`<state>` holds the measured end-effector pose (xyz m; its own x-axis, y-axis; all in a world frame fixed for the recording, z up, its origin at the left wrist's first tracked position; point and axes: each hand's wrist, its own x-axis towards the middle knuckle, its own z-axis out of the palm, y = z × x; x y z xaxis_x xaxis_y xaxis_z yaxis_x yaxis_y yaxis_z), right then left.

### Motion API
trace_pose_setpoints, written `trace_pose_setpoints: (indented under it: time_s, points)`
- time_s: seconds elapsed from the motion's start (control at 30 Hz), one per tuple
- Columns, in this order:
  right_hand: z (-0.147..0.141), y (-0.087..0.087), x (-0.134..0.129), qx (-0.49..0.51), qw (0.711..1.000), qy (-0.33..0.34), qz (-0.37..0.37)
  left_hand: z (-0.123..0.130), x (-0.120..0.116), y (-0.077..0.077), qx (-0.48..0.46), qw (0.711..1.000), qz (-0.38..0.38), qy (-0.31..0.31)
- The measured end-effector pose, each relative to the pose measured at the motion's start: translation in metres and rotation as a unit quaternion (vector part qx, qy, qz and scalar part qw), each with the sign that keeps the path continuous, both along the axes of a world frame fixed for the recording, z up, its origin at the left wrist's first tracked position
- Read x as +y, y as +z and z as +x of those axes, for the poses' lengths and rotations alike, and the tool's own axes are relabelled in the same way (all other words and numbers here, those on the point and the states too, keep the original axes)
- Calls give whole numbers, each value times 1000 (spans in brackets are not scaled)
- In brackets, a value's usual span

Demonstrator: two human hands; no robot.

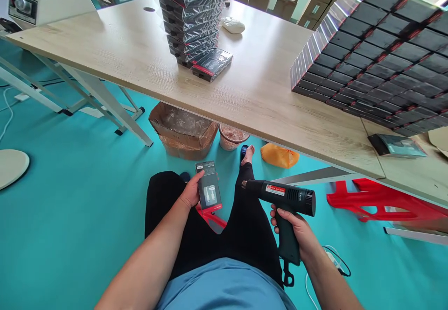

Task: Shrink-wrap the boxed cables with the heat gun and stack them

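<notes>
My left hand grips a small dark product box by its left edge, thumb on its face. The box has a red lower edge and a pale printed picture, and is held above my lap. In my right hand is a black heat gun, fingers wrapped round its handle. Its nozzle points left toward the box, with a gap between them. On the table, a tall stack of boxes in loose clear film stands at the far side, one single box lying at its foot.
A large block of dark boxes fills the table's right side, with one box near the edge. Below the table are a carton of film, a bin, an orange bag and a red stool.
</notes>
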<state>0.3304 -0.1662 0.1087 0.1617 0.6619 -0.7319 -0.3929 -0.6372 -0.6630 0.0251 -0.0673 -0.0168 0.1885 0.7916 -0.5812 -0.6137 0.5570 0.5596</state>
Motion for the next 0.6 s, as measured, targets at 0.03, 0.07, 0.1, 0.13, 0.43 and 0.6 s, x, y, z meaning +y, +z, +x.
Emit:
trace_pose_setpoints:
  time_s: [0.03, 0.07, 0.1, 0.13, 0.43, 0.6]
  points:
    - [0, 1, 0, 0, 1000, 4, 2, 2, 0, -3, 62, 998, 19, 9]
    - [0, 2, 0, 0, 1000, 8, 4, 3, -1, -6, 114, 992, 43, 18]
    - [0, 3, 0, -1, 1000, 11, 6, 5, -2, -8, 151, 986, 69, 24]
    - [0, 3, 0, -1, 1000, 13, 8, 7, -2, -10, 171, 981, 93, 25]
    - [2, 5, -3, 0, 1000, 9, 8, 4, -5, -2, 180, 976, 121, -4]
    - [5, 4, -5, -2, 1000, 8, 6, 6, -5, 5, 120, 984, 135, 3]
